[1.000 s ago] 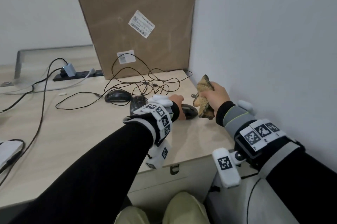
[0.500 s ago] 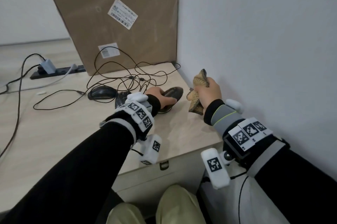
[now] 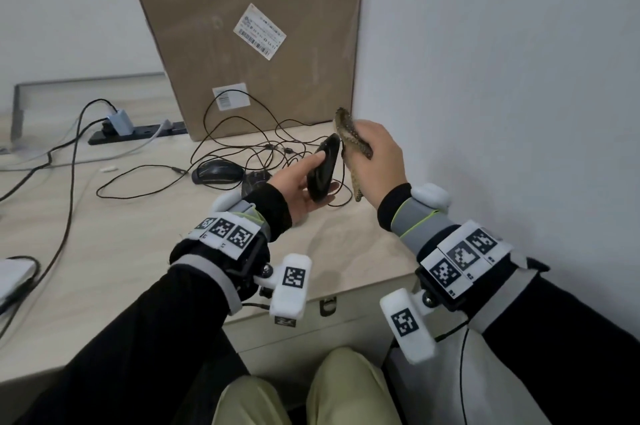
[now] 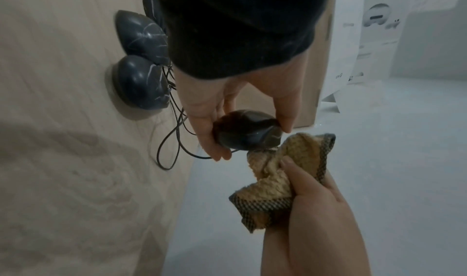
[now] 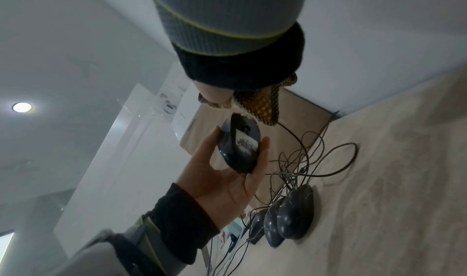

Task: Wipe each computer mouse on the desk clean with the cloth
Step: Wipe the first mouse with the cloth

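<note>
My left hand [image 3: 313, 179] holds a black wired mouse [image 3: 323, 170] above the desk, tilted on edge, thumb on one side and fingers on the other. My right hand [image 3: 375, 161] grips a bunched tan cloth [image 3: 349, 137] with a dark checked border. In the left wrist view the cloth [image 4: 278, 172] touches the cable end of the held mouse [image 4: 247, 132]. In the right wrist view the underside of the mouse [image 5: 238, 144] shows. Another black mouse [image 3: 218, 171] lies on the desk [image 3: 104, 234], and a second mouse [image 3: 256, 179] is partly hidden behind my left wrist.
A tall cardboard box [image 3: 249, 26] leans at the back. Tangled mouse cables [image 3: 263, 144] lie in front of it. A black power strip [image 3: 138, 132] sits at the back left. The wall [image 3: 502, 78] stands close on the right. A white device [image 3: 14, 272] is at the left edge.
My left hand has lifted the mouse off the desk and tipped it on edge. My right hand has brought the cloth up against it.
</note>
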`<state>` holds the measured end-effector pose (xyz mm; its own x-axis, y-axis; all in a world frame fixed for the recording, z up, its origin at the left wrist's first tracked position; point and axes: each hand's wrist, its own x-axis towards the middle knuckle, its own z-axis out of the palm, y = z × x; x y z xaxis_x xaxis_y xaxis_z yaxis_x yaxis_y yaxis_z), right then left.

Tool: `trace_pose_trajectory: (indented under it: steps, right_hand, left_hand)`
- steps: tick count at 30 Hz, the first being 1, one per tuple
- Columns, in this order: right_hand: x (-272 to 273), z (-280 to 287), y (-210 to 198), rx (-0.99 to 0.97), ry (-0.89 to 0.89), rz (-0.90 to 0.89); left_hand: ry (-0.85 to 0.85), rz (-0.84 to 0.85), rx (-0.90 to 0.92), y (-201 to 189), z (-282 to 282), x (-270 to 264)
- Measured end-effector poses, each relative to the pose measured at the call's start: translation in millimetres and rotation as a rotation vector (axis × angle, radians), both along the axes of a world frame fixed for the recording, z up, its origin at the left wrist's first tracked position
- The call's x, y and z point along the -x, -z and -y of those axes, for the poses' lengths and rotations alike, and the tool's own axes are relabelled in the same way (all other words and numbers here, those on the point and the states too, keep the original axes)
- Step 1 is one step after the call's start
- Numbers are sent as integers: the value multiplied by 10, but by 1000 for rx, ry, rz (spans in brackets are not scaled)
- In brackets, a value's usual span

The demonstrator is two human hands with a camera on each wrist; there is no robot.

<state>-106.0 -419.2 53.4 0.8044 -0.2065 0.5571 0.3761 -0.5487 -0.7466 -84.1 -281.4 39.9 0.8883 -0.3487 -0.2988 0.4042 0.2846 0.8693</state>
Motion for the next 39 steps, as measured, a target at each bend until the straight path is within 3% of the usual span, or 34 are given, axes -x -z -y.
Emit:
trace_pose_trajectory:
  steps: [6,14,22,29,39]
  right_hand:
    - [19,-157,13,256,-65,72]
    - [261,-392,88,328,-105,188]
    - [397,-430,185,395,-54,232]
    - [154,-246,14,182,22,110]
    - [226,-57,133,205,-26,23]
  left_hand:
    - [-46,4,135,-45,-107,147]
    - [-82,16,274,-203,-158,188]
    - [-32,-12,260,-184,-263,256]
    - [-43,-92,173,-55,-197,350]
    - [-109,-170,204,-25,-75,336]
